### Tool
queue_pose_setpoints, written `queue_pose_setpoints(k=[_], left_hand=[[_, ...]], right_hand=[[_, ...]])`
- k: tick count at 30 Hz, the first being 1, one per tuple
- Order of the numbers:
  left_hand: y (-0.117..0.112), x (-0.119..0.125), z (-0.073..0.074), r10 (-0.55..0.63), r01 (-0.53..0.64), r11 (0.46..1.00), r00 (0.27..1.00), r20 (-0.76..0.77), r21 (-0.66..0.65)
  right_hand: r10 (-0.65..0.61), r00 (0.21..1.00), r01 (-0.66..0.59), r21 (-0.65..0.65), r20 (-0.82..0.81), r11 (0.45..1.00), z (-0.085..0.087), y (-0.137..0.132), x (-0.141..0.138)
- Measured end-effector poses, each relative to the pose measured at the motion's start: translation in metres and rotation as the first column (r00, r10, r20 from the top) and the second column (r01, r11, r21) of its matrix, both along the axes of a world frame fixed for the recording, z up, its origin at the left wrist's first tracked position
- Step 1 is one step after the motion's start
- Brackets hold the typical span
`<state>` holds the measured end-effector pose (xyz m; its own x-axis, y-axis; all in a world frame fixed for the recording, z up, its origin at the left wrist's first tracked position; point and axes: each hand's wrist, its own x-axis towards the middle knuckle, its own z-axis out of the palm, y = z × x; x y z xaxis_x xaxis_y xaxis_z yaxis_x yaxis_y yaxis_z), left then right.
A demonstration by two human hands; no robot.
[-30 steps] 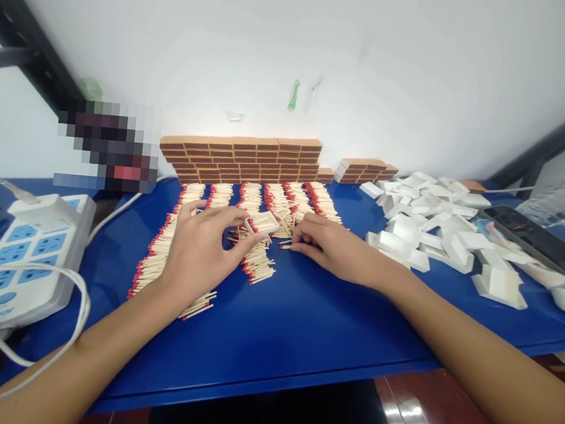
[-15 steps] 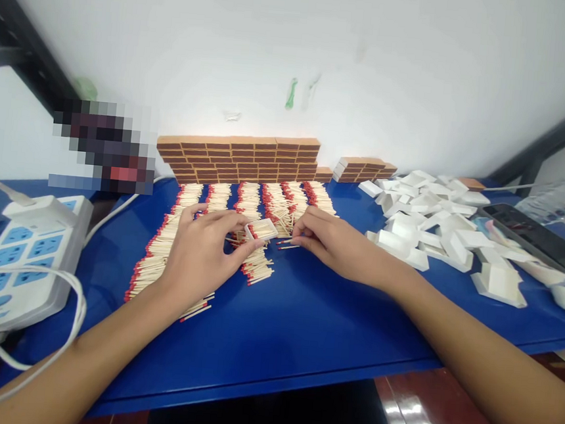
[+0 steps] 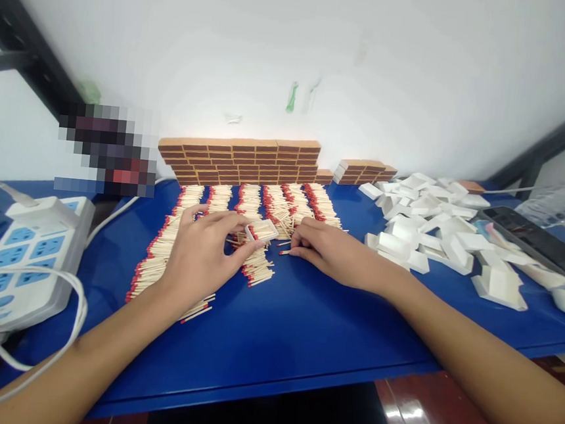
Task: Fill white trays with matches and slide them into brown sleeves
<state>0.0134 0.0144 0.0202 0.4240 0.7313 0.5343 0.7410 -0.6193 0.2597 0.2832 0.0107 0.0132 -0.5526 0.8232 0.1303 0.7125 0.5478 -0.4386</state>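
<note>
My left hand (image 3: 202, 251) pinches a small white matchbox tray (image 3: 262, 229) partly filled with matches, held just above the blue table (image 3: 292, 325). My right hand (image 3: 331, 249) rests on the table beside it, fingers curled and pinched on a red-tipped match (image 3: 285, 252). Rows of red-tipped matches (image 3: 283, 202) lie beyond and under both hands, with more matches (image 3: 152, 260) to the left of my left hand.
Stacked brown matchbox sleeves (image 3: 242, 159) form a wall at the back, with a smaller stack (image 3: 365, 171) to the right. Several empty white trays (image 3: 434, 228) are heaped at right, near a phone (image 3: 537, 241). A white power strip (image 3: 16, 255) with cables sits at left.
My right hand has drawn slightly back toward me and now pinches a match on the table. My left hand and the tray have barely moved.
</note>
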Motion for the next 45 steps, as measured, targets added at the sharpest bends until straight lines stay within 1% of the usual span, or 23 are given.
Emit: queue_pose_setpoints(k=[2, 7, 11, 13, 17, 24, 30, 32, 37, 41, 45], left_hand=[[0.0, 0.0, 0.0, -0.004, 0.004, 1.0, 1.0, -0.006, -0.002], [-0.001, 0.0, -0.001, -0.036, 0.035, 0.999, 0.999, -0.032, -0.021], [-0.001, 0.0, -0.002, -0.033, 0.032, 0.999, 0.999, -0.034, -0.023], [-0.001, -0.001, -0.001, -0.031, 0.03, 0.999, 0.999, -0.037, -0.023], [-0.002, -0.001, -0.001, -0.034, 0.034, 0.999, 0.999, -0.039, -0.009], [-0.004, -0.001, -0.001, -0.039, 0.04, 0.999, 0.999, -0.017, 0.027], [-0.002, -0.002, 0.0, -0.033, 0.033, 0.999, 0.999, -0.015, 0.016], [-0.002, -0.002, 0.0, -0.038, 0.038, 0.999, 0.999, -0.021, 0.013], [-0.004, 0.0, -0.004, -0.11, 0.11, 0.994, 0.992, -0.066, -0.003], [-0.009, 0.005, -0.006, -0.17, 0.17, 0.985, 0.983, -0.065, -0.003], [-0.011, 0.007, -0.005, -0.185, 0.185, 0.983, 0.982, -0.042, -0.014]], right_hand=[[-0.007, 1.0, 0.007, 0.013, -0.009, 1.0, 0.002, 0.001, 0.002], [-0.043, 0.997, 0.049, 0.094, -0.066, 0.994, 0.008, 0.001, 0.007], [0.017, 0.999, -0.016, 0.049, -0.027, 0.999, 0.003, 0.002, 0.009], [0.03, 0.999, -0.03, 0.038, -0.018, 0.999, 0.0, 0.003, 0.009], [0.022, 1.0, -0.021, 0.05, -0.013, 0.999, -0.004, 0.005, 0.009], [0.029, 0.999, -0.028, 0.045, -0.028, 0.999, -0.005, 0.005, 0.006], [0.01, 1.0, -0.01, 0.026, 0.001, 1.0, -0.003, 0.006, 0.004], [0.006, 1.0, -0.005, 0.053, -0.027, 0.999, 0.001, 0.005, 0.005], [-0.019, 0.991, 0.049, 0.22, -0.136, 0.974, 0.012, -0.001, 0.004], [0.009, 0.991, 0.02, 0.222, -0.132, 0.975, 0.011, -0.006, -0.005], [0.029, 0.991, 0.001, 0.224, -0.132, 0.975, 0.006, -0.009, -0.013]])
